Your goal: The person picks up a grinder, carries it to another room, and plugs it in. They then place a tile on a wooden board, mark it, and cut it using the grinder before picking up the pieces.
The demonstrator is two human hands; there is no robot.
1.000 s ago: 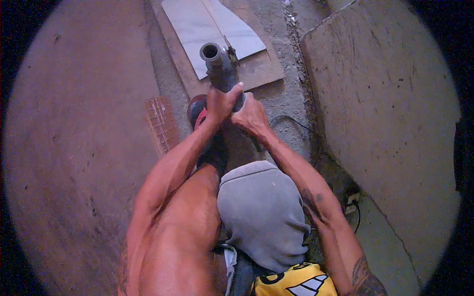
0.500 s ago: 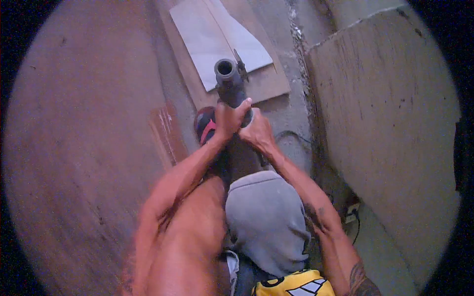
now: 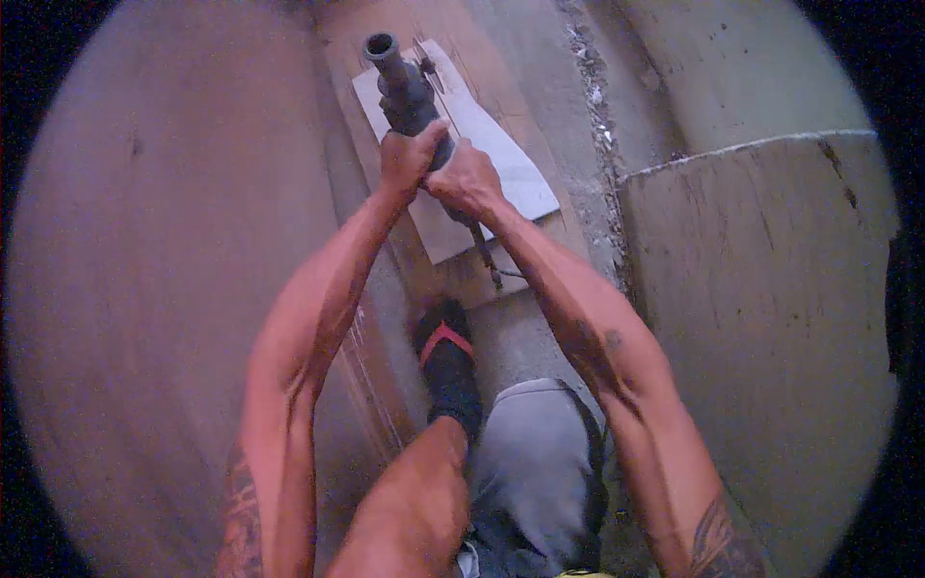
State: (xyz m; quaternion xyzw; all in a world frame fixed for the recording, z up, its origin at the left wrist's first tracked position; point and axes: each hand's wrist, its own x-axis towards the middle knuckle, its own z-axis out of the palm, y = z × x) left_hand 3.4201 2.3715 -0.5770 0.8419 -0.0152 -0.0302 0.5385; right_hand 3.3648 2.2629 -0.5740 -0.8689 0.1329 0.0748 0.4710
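Note:
Both hands grip a dark, corded power tool (image 3: 409, 108) with a round hollow tube at its far end; its exact kind is not clear. My left hand (image 3: 412, 159) wraps round the body with the thumb lying across the top. Just right of it and slightly lower, my right hand (image 3: 466, 180) closes on the same body. A cord sleeve (image 3: 488, 258) hangs from the tool's near end. The tool is over a white sheet (image 3: 511, 159) with a curved edge and a line along it, which rests on a brown board (image 3: 496, 284).
A foot in a dark sock and a flip-flop with a red strap (image 3: 445, 337) stands at the board's near end. Brown sheet material (image 3: 173, 289) spreads over the left. Large worn panels (image 3: 761, 260) lie at right, beside a debris-strewn strip (image 3: 597, 96). A reddish strip (image 3: 376, 385) is near the leg.
Both hands have carried the tool forward and slightly left, further over the white sheet, with arms more outstretched. The view has shifted, and the foot and cord sleeve now show more fully.

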